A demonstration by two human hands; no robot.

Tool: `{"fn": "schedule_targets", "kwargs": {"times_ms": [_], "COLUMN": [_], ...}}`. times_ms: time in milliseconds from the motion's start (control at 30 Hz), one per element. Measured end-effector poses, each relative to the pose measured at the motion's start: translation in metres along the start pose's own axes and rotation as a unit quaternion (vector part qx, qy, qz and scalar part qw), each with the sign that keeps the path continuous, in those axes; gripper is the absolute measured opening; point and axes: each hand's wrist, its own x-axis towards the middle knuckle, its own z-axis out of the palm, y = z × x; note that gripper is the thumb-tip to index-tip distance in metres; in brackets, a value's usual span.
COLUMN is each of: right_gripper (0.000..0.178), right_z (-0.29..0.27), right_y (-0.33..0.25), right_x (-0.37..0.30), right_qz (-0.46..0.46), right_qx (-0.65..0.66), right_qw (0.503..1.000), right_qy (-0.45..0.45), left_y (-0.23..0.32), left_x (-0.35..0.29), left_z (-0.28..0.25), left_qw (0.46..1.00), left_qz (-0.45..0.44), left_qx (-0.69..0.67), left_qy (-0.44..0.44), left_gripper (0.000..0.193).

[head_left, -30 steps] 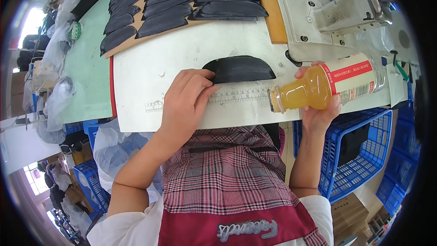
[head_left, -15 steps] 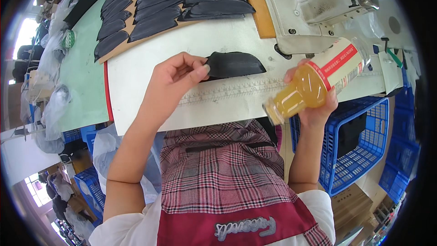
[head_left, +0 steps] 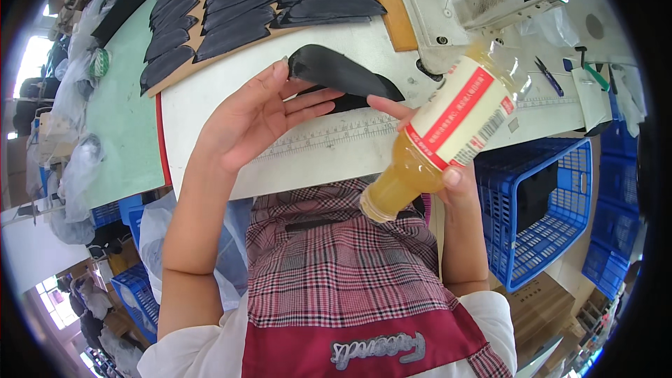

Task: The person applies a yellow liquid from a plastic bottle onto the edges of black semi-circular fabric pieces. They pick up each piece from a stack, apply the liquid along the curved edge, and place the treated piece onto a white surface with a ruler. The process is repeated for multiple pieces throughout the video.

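Observation:
My left hand (head_left: pixel 255 115) pinches the left end of a curved black piece (head_left: pixel 329 68) between thumb and fingers, raising it off the white table. A second black piece (head_left: pixel 350 103) lies partly covered under it. Wrapped in my right hand (head_left: pixel 458 185) is a clear bottle (head_left: pixel 413 168) of yellow liquid with a cream and red label. It tilts with its neck pointing down toward me. My right index finger reaches out to the lower edge of the black pieces; whether it touches them I cannot tell.
Rows of similar black pieces lie on a brown board (head_left: pixel 175 73) at the back left. A sewing machine (head_left: pixel 490 3) stands at the back right. A ruler strip (head_left: pixel 315 138) runs along the table's near part, with a dark pen-like tool (head_left: pixel 549 77) farther right. Blue crate (head_left: pixel 539 210) below right.
My left hand has turned more open and lifted the black piece, showing another below. My right hand has brought the bottle left and nearer, stretching its index finger toward the pieces.

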Motion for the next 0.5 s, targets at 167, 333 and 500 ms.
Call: {"fn": "schedule_targets", "kwargs": {"times_ms": [167, 333, 500], "right_gripper": [0.067, 0.066, 0.068], "right_z": [-0.003, -0.005, -0.012], "right_y": [0.002, -0.009, -0.006], "right_x": [0.004, 0.017, 0.033], "right_qz": [0.009, 0.009, -0.004], "right_qx": [-0.021, -0.001, -0.034], "right_qw": [1.000, 1.000, 0.998], "right_qy": [0.013, 0.029, 0.047], "left_y": [0.018, 0.061, 0.104], "left_x": [-0.013, -0.045, -0.059], "left_z": [-0.008, -0.026, -0.045], "left_qw": [0.997, 0.978, 0.956], "left_qz": [0.073, 0.164, 0.208], "left_qx": [0.002, 0.094, 0.169], "left_qy": [0.022, 0.088, 0.119], "left_gripper": [0.039, 0.038, 0.034]}}
